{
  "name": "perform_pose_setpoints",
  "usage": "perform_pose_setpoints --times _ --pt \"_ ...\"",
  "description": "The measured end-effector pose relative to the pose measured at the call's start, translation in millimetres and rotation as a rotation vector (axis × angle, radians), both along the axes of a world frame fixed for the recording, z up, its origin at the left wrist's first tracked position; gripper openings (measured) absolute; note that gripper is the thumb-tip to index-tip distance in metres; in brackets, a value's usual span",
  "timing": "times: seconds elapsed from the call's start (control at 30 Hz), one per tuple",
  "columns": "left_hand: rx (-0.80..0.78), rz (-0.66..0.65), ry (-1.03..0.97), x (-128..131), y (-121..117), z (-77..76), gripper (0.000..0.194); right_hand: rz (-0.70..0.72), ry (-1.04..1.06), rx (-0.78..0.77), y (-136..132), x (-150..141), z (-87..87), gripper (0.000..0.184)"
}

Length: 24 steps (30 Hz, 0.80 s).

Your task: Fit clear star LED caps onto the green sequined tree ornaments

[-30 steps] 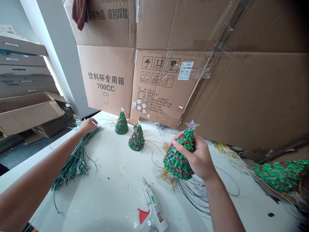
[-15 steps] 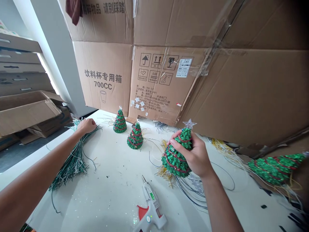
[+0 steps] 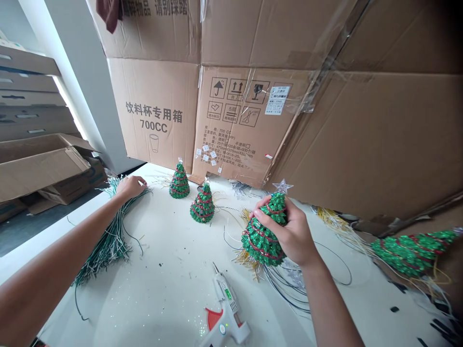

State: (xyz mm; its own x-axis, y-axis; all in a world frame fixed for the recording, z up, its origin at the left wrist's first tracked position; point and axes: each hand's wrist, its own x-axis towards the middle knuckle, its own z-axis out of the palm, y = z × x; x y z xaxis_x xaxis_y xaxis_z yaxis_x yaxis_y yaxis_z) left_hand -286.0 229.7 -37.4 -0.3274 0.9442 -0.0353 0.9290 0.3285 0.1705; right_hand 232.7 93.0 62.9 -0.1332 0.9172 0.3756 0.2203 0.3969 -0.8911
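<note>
Glitter-green cone tree [image 3: 263, 236], star-topped, clamped in my right grip [image 3: 293, 227] just above the counter [image 3: 152, 299]; left grip [image 3: 130, 187] curled closed on bundled green wires [image 3: 112, 241]; hot glue gun [image 3: 226, 301] lying nearby, untouched between them.

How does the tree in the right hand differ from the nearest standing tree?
The held tree is tilted in the right hand; the standing tree sits upright on the table. The held tree has a pale star; the standing tree shows none. Both are green with red garland.
</note>
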Motion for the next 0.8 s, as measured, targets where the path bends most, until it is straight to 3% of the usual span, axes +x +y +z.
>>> perform_pose_setpoints --times 0.2,0.4,0.67,0.8 --pt "-0.014 0.000 0.011 2 6 2.3 0.039 0.008 0.004 -0.013 1 0 -2.0 0.025" --pt "0.067 -0.016 0.013 11 -10 10.4 0.041 0.022 0.057 -0.023 1 2 -2.1 0.022" --pt "-0.001 -0.093 -0.070 -3 -11 44.0 0.042 0.047 0.136 -0.042 0 2 2.9 0.024" --pt "0.047 -0.055 -0.128 -9 -16 61.2 0.042 0.057 0.151 -0.052 -1 3 3.0 0.024"
